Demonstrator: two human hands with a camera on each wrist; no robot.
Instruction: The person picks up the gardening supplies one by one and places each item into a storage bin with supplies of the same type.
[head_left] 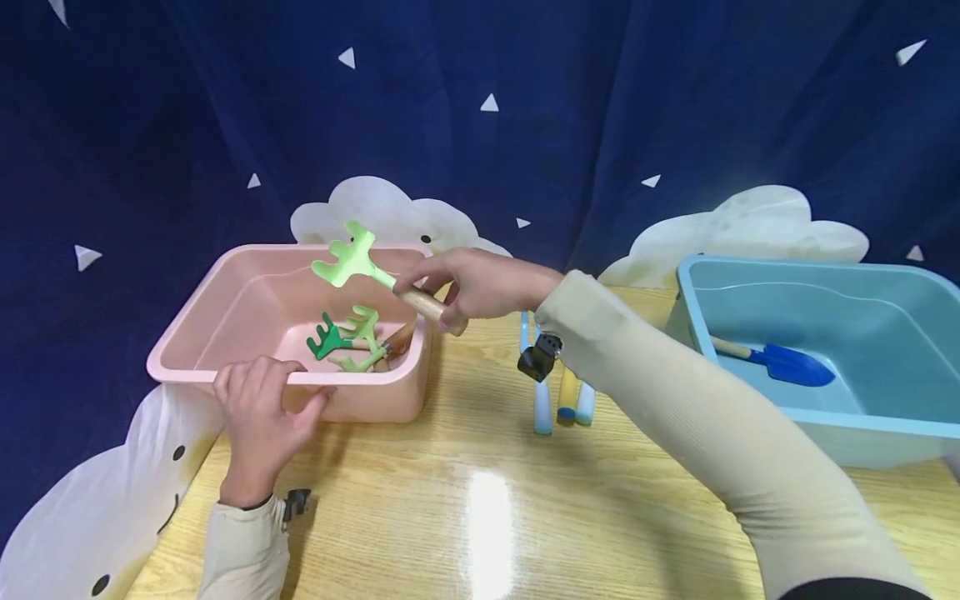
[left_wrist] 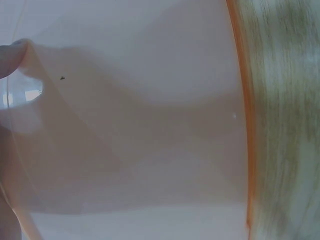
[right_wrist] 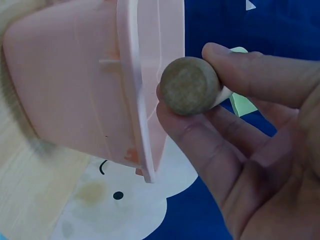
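Even, bright light falls from above; a white glare streak lies on the glossy wooden table (head_left: 480, 500). Soft shadows sit under the pink bin (head_left: 247, 317). The head view bends at its edges. The left wrist view is a washed-out, blurred close-up; the right wrist view shows its background out of focus.

Long cream ribbed sleeves, bare hands, a small black camera strapped at each wrist.

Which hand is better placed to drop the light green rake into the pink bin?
The right hand: it already pinches the light green rake by its wooden handle above the pink bin. The left hand grips the bin's near rim.
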